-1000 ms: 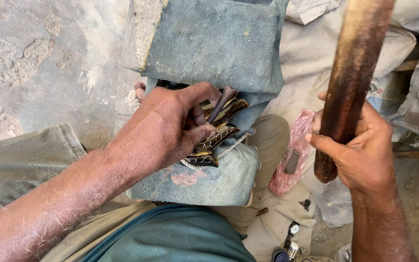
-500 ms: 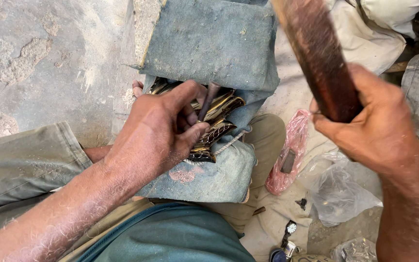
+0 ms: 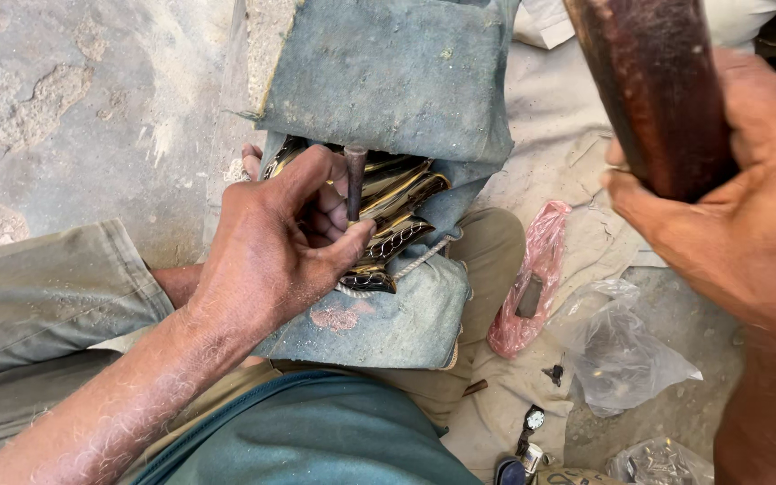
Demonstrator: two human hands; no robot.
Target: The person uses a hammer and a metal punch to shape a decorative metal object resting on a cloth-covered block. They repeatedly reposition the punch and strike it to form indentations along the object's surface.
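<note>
**Mallet raised close to the lens, punch held on the metal piece**

Against the picture from half a second back, the wooden mallet handle (image 3: 653,94) now fills more of the upper right corner and stands steeper, its dark reddish shaft running off the top edge. The right hand (image 3: 729,224) has come nearer the camera and is closed fully round the handle. The left hand (image 3: 276,247) has barely shifted: it sits in the same spot on the work, and the thin metal punch (image 3: 354,180) now stands nearly upright, where it leaned before.

The left hand pinches the punch between thumb and fingers, its tip down on the gold and black metal piece (image 3: 397,220). That piece lies in a fold of the blue-grey cloth pad (image 3: 388,81), which wraps over it from above and below, with a cord running along its lower edge.

The 2 hands are well apart, with open room between them above the pale cloth (image 3: 554,135) on the ground. At the pad's right edge lie a pink plastic bag (image 3: 532,278) and, just beside it, a clear plastic bag (image 3: 621,350). A small wristwatch (image 3: 534,419) lies near the bottom edge. To the left, the bare concrete floor (image 3: 74,108) is open up to the pad's left edge.
</note>
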